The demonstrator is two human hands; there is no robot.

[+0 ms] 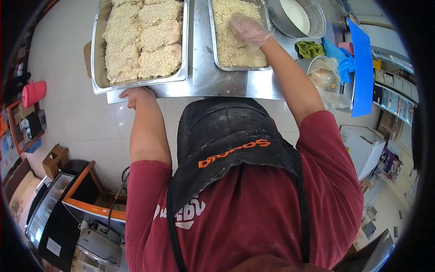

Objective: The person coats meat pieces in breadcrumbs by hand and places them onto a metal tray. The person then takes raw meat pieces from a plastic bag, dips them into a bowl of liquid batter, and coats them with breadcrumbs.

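Note:
My right hand point(249, 30), in a clear plastic glove, lies on the pale crumbs point(233, 52) in a metal tray point(244, 69). Its fingers look stretched out over the crumbs, and their tips are partly buried or blurred. At the near edge of the steel table point(206, 84), my left hand point(139, 94) is bare, with its fingers bent around the edge just below a bigger metal tray point(185, 68). Several crumb-coated pieces point(158, 61) sit side by side in rows in that bigger tray.
A metal bowl point(294, 34) with white liquid point(295, 16) stands right of the crumb tray. Farther right are a green cloth point(310, 49), a plastic-lined container point(322, 79) and a blue board point(360, 68). A pink bucket point(34, 93) is on the floor at left.

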